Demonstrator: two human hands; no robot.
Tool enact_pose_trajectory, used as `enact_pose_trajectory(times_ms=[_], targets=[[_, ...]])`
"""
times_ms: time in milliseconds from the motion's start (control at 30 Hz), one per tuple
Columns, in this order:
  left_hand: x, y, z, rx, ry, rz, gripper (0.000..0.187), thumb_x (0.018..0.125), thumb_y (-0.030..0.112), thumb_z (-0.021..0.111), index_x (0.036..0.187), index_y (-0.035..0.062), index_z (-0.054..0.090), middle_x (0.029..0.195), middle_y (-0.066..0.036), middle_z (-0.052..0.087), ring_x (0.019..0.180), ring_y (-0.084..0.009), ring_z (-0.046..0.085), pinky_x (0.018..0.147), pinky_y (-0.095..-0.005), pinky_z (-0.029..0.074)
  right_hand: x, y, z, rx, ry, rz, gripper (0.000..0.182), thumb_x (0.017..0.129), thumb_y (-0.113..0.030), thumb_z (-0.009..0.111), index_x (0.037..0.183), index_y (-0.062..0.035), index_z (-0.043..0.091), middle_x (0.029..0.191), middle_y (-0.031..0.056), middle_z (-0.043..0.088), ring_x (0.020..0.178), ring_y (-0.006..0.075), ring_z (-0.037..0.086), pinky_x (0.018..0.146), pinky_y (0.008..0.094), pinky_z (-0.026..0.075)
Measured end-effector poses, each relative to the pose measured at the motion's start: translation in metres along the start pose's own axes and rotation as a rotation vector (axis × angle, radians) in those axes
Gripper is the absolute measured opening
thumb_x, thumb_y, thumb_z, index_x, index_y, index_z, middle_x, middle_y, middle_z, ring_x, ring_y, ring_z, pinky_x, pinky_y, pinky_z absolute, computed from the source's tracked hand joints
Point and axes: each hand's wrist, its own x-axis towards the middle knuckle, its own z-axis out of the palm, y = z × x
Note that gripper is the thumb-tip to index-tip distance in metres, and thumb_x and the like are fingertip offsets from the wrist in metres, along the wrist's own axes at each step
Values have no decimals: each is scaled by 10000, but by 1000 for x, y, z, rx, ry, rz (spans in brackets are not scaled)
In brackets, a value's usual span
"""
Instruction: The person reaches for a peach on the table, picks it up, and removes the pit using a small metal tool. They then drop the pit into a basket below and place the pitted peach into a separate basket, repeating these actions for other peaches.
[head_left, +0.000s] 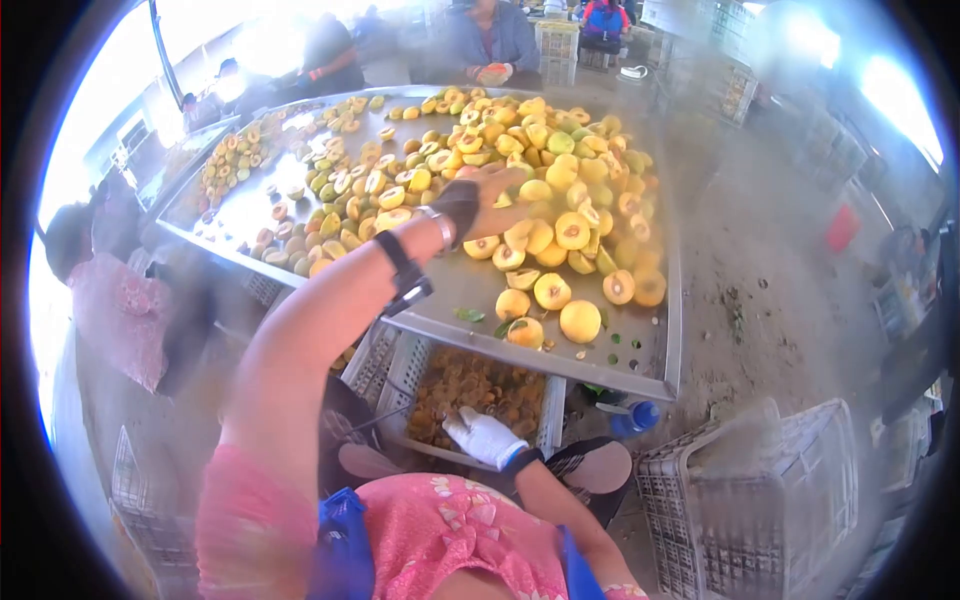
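Observation:
My left hand [492, 203] reaches over the metal table [450, 275] with its fingers apart, at the near side of a heap of yellow peaches [572, 231]. A dark covering wraps its palm and a black watch is on the wrist. Many peaches are halved, with cut faces and pits showing. In a white glove, my right hand [484, 437] is low over a plastic crate [552, 415] of brown peach pits [470, 385]. Its fingers look spread, and I see nothing held in them. Contact with the pits is hard to judge.
A blue bottle [636, 418] stands under the table's right corner. Stacked grey crates [750, 490] sit at the lower right. A person in pink [120, 310] is at the left, and another person's hands [493, 74] are beyond the far edge. Smears blur parts of the view.

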Motion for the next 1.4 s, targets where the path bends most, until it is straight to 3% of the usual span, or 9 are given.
enact_pose_trajectory(times_ms=[333, 800, 933, 1067, 1167, 1233, 1267, 1367, 1400], targets=[[157, 17, 116, 72, -10, -406, 611, 884, 481, 583, 1377, 122, 537, 1363, -225, 579, 1222, -396, 584, 1034, -463, 462, 5, 3, -9, 52, -59, -57, 540, 1011, -444, 452, 1251, 23, 579, 1065, 299, 668, 1013, 435, 656, 869, 497, 508], [50, 7, 101, 292, -318, -146, 551, 861, 468, 626, 1359, 242, 567, 1341, -141, 591, 1194, -355, 599, 1018, -458, 473, 8, 18, 1, 21, -21, 28, 569, 989, -494, 499, 1238, 10, 584, 1039, 307, 680, 1003, 461, 651, 880, 518, 501], [6, 2, 89, 60, -197, -143, 633, 843, 482, 652, 1381, 171, 531, 1239, -185, 653, 1129, -415, 622, 993, -481, 485, 2, 15, -5, 9, 97, 58, 577, 987, -508, 491, 1148, 39, 584, 977, 323, 678, 979, 474, 653, 855, 520, 510], [-30, -32, 86, -714, 225, -283, 432, 905, 274, 722, 1236, 39, 572, 1052, -95, 663, 938, -151, 629, 832, -319, 519, -9, 12, -6, -50, 233, 112, 544, 992, -484, 516, 1093, 41, 615, 1001, 323, 674, 1002, 458, 652, 858, 501, 511], [-72, -26, 57, -1398, 294, -487, 325, 967, 268, 635, 1233, 88, 592, 1116, -41, 649, 989, -184, 652, 865, -362, 531, -12, 16, -4, 140, 292, 138, 470, 989, -445, 577, 1172, -14, 621, 1018, 269, 698, 977, 408, 683, 834, 444, 523], [-103, -23, 48, -1597, 308, -563, 343, 1009, 345, 542, 1246, 101, 589, 1180, -57, 629, 1033, -225, 657, 897, -445, 545, -16, 2, -5, 328, 333, 126, 383, 995, -387, 609, 1172, -48, 622, 912, 160, 711, 826, 274, 699, 735, 376, 526], [-120, -19, 49, -1744, 370, -588, 367, 1016, 356, 521, 1261, 90, 583, 1195, -74, 626, 1056, -240, 649, 914, -460, 545, -19, -10, -3, 481, 358, 30, 319, 1015, -388, 575, 1085, -78, 603, 688, -6, 565, 558, 90, 510, 495, 279, 408], [-162, 9, 45, -2126, 448, -570, 421, 1038, 380, 464, 1286, 57, 570, 1228, -108, 619, 1096, -273, 628, 943, -485, 543, -35, -60, -24, 492, 253, 202, 315, 1025, -374, 553, 1077, -70, 613, 762, 21, 626, 611, 103, 563, 573, 291, 457], [-173, 16, 45, -2245, 445, -545, 437, 1045, 387, 445, 1290, 45, 566, 1237, -117, 618, 1105, -283, 622, 949, -490, 542, -27, -49, -18, 412, 315, 110, 351, 1023, -379, 543, 1099, -44, 615, 797, 86, 638, 673, 196, 619, 636, 348, 495]])
